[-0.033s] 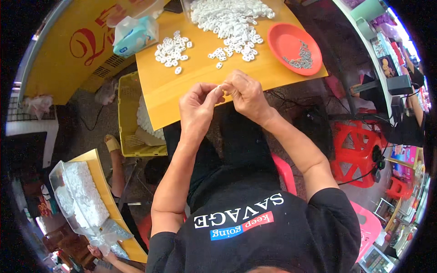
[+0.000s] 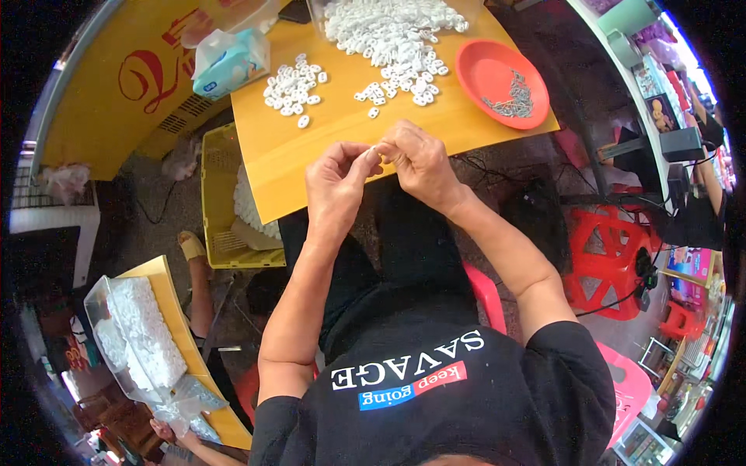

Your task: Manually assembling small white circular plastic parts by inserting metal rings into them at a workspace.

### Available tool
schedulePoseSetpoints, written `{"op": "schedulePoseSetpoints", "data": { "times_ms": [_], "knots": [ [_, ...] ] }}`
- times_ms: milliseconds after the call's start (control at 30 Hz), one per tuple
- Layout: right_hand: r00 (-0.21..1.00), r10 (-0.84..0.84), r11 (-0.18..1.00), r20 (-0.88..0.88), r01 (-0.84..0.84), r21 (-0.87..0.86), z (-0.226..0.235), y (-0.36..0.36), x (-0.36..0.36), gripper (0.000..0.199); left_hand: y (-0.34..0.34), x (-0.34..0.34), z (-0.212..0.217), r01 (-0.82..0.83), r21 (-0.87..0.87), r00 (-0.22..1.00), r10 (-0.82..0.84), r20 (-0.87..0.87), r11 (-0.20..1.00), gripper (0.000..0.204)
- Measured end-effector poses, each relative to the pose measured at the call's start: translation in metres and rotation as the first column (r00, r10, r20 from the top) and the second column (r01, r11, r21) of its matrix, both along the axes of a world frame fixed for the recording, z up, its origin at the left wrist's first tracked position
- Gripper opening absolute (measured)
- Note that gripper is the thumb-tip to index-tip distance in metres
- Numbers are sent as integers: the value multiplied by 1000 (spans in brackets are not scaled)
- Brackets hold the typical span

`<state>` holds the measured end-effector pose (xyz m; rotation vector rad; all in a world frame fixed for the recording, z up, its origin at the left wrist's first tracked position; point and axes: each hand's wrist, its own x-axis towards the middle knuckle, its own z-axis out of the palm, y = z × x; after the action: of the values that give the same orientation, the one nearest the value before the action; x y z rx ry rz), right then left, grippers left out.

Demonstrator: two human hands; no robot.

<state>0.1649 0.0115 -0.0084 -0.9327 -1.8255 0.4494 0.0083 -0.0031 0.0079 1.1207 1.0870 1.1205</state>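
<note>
**Close Fingerwork**

Head view: the left hand [image 2: 338,180] narrowly grips a small white piece [image 2: 374,148] above the worktop [image 2: 284,175], seemingly for fine control; the right hand [image 2: 420,161] meets it (its grip cannot be told). The red dish [image 2: 483,68] sits right, probably for easy reach.

There are one left hand [image 2: 338,182] and one right hand [image 2: 423,165], one red dish [image 2: 486,70], one tissue pack [image 2: 231,68], one yellow crate [image 2: 214,186], one heap of metal pins [image 2: 517,101] and two heaps of uncountable white pieces [image 2: 291,87].

Seemingly passable tabletop [image 2: 340,87] between white piles [image 2: 291,89]
</note>
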Motion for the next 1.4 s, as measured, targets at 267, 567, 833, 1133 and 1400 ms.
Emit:
{"op": "schedulePoseSetpoints", "data": {
  "times_ms": [267,567,833,1133,1400],
  "knots": [
    [967,-66,978,244,111,-177,13,37,52,18,13,-15,-32,-29,-15,996,28,-81,999,14],
    [760,-305,903,574,423,-80,10,87,73,23,19,-19,-44,-214,77,974,207,92,974,13],
    [833,-277,925,480,367,-103,-15,94,73,20,17,-18,-46,-192,81,978,184,96,978,14],
    [828,-200,745,-523,-219,-631,12,69,51,24,15,-20,-47,-165,98,983,156,92,981,13],
    [457,-199,612,-867,-633,-474,29,25,11,18,4,5,-6,-86,457,996,75,42,885,6]
  ]
}}
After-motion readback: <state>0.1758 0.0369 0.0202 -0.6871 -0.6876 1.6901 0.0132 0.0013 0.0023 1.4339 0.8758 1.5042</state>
